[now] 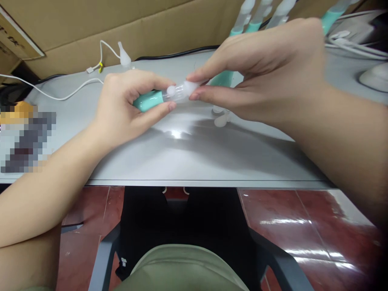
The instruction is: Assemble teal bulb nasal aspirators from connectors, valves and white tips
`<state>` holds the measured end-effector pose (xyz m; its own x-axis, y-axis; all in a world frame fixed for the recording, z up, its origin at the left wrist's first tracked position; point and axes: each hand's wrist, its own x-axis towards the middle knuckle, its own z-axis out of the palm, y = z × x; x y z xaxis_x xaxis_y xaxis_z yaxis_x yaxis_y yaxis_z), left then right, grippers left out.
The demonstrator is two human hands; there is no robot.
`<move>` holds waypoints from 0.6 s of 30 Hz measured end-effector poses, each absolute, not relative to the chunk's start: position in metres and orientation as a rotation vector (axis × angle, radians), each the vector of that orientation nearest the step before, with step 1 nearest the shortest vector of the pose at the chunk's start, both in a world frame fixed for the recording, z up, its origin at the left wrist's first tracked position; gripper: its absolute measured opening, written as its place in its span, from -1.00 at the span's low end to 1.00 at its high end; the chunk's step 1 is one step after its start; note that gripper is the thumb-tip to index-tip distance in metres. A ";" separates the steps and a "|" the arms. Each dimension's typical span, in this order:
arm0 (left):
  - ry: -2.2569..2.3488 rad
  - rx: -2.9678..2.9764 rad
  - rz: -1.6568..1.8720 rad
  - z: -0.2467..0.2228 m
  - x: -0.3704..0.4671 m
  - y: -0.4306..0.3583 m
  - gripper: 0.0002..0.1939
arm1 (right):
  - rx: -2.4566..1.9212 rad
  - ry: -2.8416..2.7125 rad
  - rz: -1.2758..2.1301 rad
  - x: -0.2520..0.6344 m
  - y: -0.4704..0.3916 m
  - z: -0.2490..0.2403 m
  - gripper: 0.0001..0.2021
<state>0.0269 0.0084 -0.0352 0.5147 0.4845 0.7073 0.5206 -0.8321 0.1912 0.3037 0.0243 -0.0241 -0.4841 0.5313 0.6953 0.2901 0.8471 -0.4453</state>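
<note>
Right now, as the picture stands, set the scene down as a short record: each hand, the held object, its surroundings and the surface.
Left hand: grips the teal end of the held device
Right hand: pinches its white tip
Held device: teal and clear plastic tube, tilted slightly
Upper right: similar teal-and-clear devices, partly hidden
Upper left: white cone-shaped piece, white cable
Surface: light grey desk
Behind: brown cardboard
</note>
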 end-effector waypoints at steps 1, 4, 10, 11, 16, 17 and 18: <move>-0.889 -2.694 -1.242 -0.035 0.027 0.008 -0.59 | -0.597 -2.104 0.339 0.303 0.024 -0.024 -0.93; -0.881 -2.693 -1.249 -0.036 0.029 0.006 -0.60 | -0.588 -2.101 0.355 0.302 0.023 -0.025 -0.95; -0.895 -2.653 -1.259 -0.035 0.032 0.001 -0.60 | -0.586 -2.065 0.368 0.302 0.024 -0.030 -0.87; -0.899 -2.646 -1.253 -0.035 0.032 0.000 -0.60 | -0.574 -2.060 0.377 0.302 0.025 -0.030 -0.88; -0.941 -2.630 -1.216 -0.035 0.033 -0.001 -0.63 | -0.619 -2.049 0.395 0.302 0.025 -0.030 -0.90; -0.935 -2.630 -1.219 -0.034 0.034 -0.001 -0.64 | -0.629 -2.052 0.399 0.302 0.025 -0.030 -0.90; -0.930 -2.631 -1.221 -0.034 0.034 -0.001 -0.65 | -0.637 -2.055 0.411 0.302 0.025 -0.029 -0.90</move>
